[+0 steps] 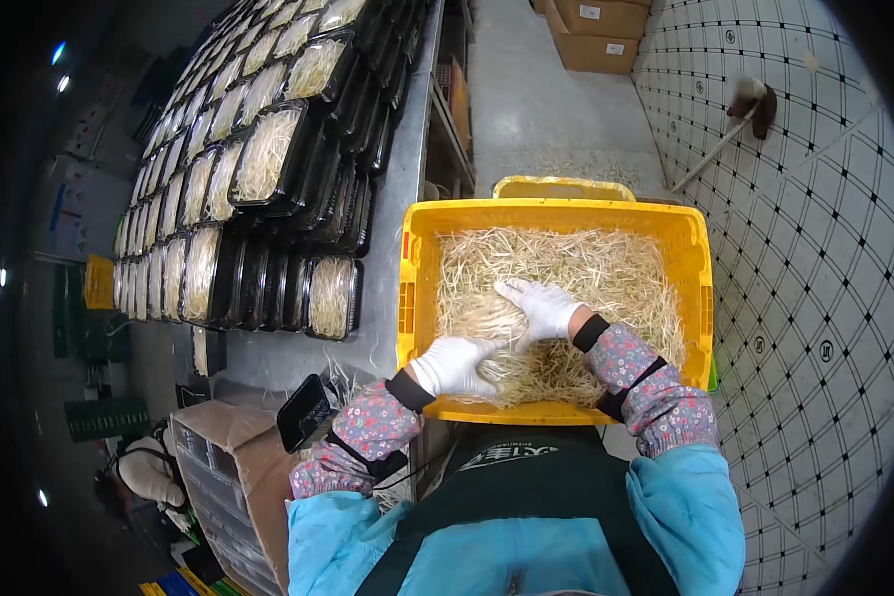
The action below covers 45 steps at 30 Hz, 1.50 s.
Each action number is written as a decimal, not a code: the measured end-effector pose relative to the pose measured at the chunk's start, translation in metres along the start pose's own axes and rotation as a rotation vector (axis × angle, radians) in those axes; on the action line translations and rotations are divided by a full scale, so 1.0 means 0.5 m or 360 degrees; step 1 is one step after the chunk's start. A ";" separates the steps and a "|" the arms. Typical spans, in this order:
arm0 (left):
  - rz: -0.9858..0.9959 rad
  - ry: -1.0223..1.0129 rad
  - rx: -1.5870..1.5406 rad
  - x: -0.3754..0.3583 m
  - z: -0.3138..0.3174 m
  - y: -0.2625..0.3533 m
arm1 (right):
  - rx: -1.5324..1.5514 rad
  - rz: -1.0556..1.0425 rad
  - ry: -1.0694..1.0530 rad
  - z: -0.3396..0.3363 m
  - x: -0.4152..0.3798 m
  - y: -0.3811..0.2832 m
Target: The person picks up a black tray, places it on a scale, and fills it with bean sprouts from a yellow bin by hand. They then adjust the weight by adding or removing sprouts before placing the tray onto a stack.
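Note:
A yellow plastic crate (706, 298) stands in front of me, filled with pale, thin bean sprouts (586, 263). Both my hands wear white gloves and rest on the sprouts in the near left half of the crate. My left hand (457, 366) lies by the near left corner, its thumb and fingers apart in a curve against the sprouts. Just beyond it and to the right, my right hand (544, 308) is spread over the sprouts, fingers stretched to the left and thumb apart. Some fingertips are partly sunk among the strands.
Stacked black trays of sprouts (268, 154) fill the metal table (397, 149) to the left. An empty black tray (305, 412) sits near my left forearm, beside a cardboard box (258, 447). More cartons (596, 35) stand at the back; another person (149, 472) is at lower left.

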<state>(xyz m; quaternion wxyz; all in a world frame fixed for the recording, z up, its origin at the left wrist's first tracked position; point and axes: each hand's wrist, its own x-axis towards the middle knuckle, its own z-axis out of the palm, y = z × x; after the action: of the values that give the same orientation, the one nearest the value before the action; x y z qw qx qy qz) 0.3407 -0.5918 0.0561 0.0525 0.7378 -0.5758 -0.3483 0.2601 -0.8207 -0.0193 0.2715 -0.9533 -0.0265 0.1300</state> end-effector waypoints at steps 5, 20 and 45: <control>-0.0147 0.0892 -0.0191 0.109 0.006 -0.116 | 0.0192 0.0138 -0.0016 -0.022 0.108 0.116; -0.0509 0.0382 -0.0298 0.167 0.149 -0.128 | -0.0070 0.0347 -0.0206 0.101 -0.045 0.062; -0.0687 0.1094 -0.1691 0.027 0.239 -0.165 | 0.0242 0.0324 -0.0253 0.034 0.033 0.033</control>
<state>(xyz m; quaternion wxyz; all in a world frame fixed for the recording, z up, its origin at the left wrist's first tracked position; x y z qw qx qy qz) 0.3401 -0.5379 -0.0795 0.5184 0.7793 -0.1160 -0.3324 0.2711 -0.8240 -0.0457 0.3254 -0.9144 0.0589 0.2335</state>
